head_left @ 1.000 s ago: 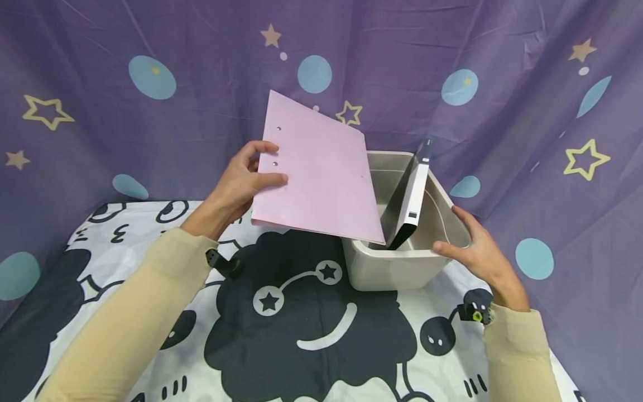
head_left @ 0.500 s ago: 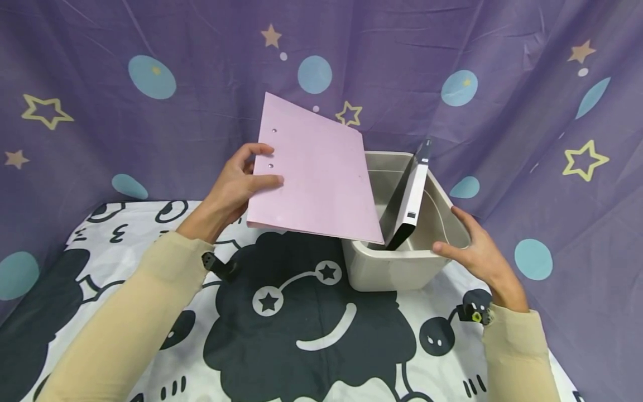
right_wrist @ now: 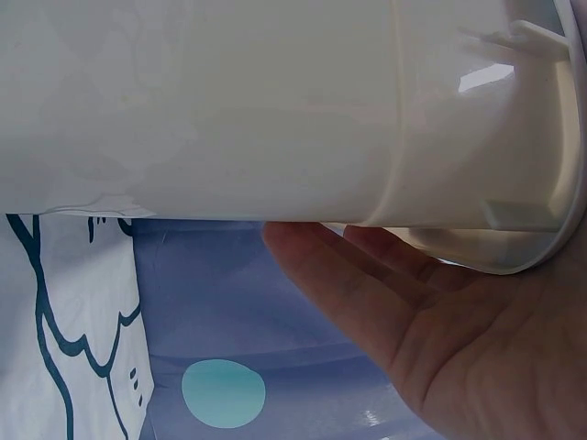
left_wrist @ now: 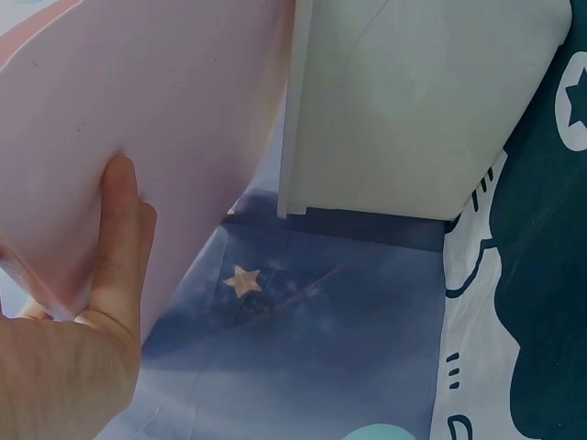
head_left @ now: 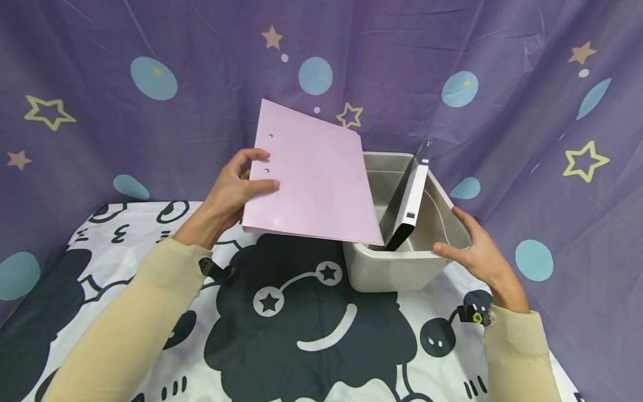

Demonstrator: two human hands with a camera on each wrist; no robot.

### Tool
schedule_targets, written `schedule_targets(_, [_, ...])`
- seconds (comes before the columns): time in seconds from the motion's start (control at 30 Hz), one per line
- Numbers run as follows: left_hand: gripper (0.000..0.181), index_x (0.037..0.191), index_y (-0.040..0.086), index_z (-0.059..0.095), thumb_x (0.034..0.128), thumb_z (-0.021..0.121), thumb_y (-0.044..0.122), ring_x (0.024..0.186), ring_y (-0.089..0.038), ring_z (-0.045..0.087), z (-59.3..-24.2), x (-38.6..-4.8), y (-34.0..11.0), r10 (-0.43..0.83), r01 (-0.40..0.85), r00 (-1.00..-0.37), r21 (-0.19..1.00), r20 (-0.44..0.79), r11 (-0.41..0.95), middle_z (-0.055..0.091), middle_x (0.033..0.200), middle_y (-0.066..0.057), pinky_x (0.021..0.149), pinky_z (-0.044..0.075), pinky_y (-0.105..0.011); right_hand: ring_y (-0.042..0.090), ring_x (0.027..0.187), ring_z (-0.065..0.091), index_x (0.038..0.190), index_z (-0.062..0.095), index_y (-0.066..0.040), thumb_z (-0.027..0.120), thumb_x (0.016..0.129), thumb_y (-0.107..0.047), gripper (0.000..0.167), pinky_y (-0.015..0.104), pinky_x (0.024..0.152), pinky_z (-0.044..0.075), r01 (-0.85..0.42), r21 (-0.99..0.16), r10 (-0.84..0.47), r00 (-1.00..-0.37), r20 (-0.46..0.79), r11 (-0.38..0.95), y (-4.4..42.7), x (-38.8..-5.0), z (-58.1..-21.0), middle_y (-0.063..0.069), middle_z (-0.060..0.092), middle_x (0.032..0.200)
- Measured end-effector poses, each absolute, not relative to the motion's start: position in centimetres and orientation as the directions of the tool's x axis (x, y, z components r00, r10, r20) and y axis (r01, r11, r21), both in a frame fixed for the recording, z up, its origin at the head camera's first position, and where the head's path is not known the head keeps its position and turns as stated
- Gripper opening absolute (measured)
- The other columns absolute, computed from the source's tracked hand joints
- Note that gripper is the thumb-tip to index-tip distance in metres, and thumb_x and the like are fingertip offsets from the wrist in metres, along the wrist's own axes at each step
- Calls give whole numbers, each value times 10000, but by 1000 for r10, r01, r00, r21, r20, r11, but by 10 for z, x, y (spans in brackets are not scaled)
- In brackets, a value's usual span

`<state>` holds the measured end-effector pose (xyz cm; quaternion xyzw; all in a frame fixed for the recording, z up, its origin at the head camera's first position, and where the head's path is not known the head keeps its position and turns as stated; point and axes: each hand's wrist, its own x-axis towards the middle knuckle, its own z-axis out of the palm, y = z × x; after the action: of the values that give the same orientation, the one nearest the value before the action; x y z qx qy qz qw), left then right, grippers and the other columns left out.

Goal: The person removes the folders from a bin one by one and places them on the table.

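My left hand [head_left: 226,192] grips a pink folder [head_left: 311,178] by its left edge, thumb on the near face. The folder is tilted, its lower right corner at the rim of a light grey bin [head_left: 387,273]. Inside the bin a black and white binder [head_left: 413,195] leans to the right. My right hand [head_left: 482,257] holds the bin's right rim, thumb on top. In the left wrist view, fingers [left_wrist: 119,238] lie against the back of the folder [left_wrist: 193,101]. The right wrist view shows my right hand [right_wrist: 413,321] under the bin's wall [right_wrist: 275,110].
A white cloth with black cartoon figures [head_left: 311,312] covers the surface under the bin. Behind and at both sides hangs a purple curtain [head_left: 211,89] with stars and blue spots.
My left hand has moved slightly left and down with the pink folder, whose top edge is lower. The right hand, the bin and the binder stay in place.
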<state>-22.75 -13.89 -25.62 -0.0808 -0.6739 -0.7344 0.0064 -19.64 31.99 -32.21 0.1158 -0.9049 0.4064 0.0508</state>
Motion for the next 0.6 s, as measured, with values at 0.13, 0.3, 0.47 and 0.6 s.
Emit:
schedule_targets(0.13, [560,1240,148,456,788,705,-67,785,-228,662,-258,-226,-142,106,115,-986,986,128,-124,521,1154,-121,587,566,-366,387,1245,371,1533,148,-93,743,817,-313,956,587,982,294,-252,-725,-168,-968,188,640,319,-196,-322,233,310,1472])
schedule_targets(0.3, [557,1235,151,448,791,707,-64,791,-223,668,-260,-224,-144,124,104,-984,982,125,-159,525,1147,-111,604,569,-365,390,1244,375,1533,146,-91,742,819,-310,956,587,982,295,-252,-727,-169,-968,187,639,319,-196,-322,238,314,1469])
schedule_targets(0.47, [562,1244,151,446,794,711,-57,796,-221,671,-263,-222,-146,119,101,-985,981,122,-163,519,1159,-112,611,570,-360,391,1235,382,1534,142,-94,740,819,-314,957,588,980,295,-250,-725,-170,-968,183,642,319,-195,-322,243,320,1464])
schedule_targets(0.6, [565,1255,162,447,800,708,-49,791,-224,673,-267,-221,-148,106,102,-987,984,118,-149,519,1167,-117,605,568,-358,385,1241,375,1536,143,-105,741,818,-307,956,587,980,297,-252,-723,-171,-968,186,643,320,-195,-321,235,311,1472])
